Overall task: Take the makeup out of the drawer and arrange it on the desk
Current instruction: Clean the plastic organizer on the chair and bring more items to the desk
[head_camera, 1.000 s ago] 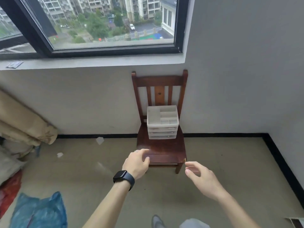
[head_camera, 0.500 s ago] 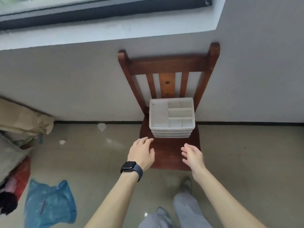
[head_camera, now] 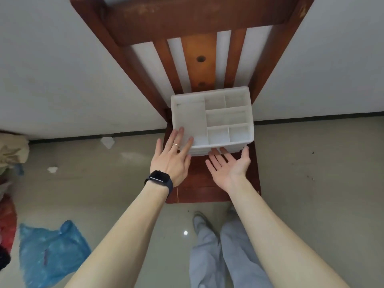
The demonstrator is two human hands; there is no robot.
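Just beyond the flat, empty left hand [head_camera: 172, 161] and right hand [head_camera: 228, 166] sits the organizer [head_camera: 226, 118].

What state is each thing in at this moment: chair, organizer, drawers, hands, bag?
Chair: upright against the wall.
Organizer: upright at the back of the seat, top compartments empty.
Drawers: look pushed in.
Left hand: open, palm down, fingers over the organizer's front left corner.
Right hand: open, palm up, fingertips at the drawer fronts.
Blue bag: crumpled on the floor.
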